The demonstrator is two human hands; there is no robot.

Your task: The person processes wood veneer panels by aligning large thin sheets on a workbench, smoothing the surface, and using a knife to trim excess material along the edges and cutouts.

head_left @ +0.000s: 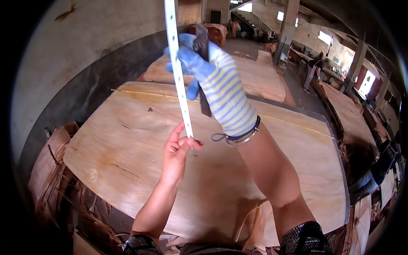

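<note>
A long white tape with a row of dark dots or holes runs from the top edge down over the wood sheet. My bare left hand pinches its lower end between thumb and fingers. My right hand wears a blue, yellow and white striped glove and is raised higher, closed around a dark, flat, blade-like tool. The tape passes across the gloved fingertips; whether they also grip it I cannot tell. Beneath both hands lies a wide, pale wood veneer sheet with darker grain marks and small cracks.
A thin yellowish strip crosses the sheet's far part. Another veneer stack stands beyond. Torn veneer scraps hang at the left, near a wall. At the right are more stacks, a pillar and a person farther off.
</note>
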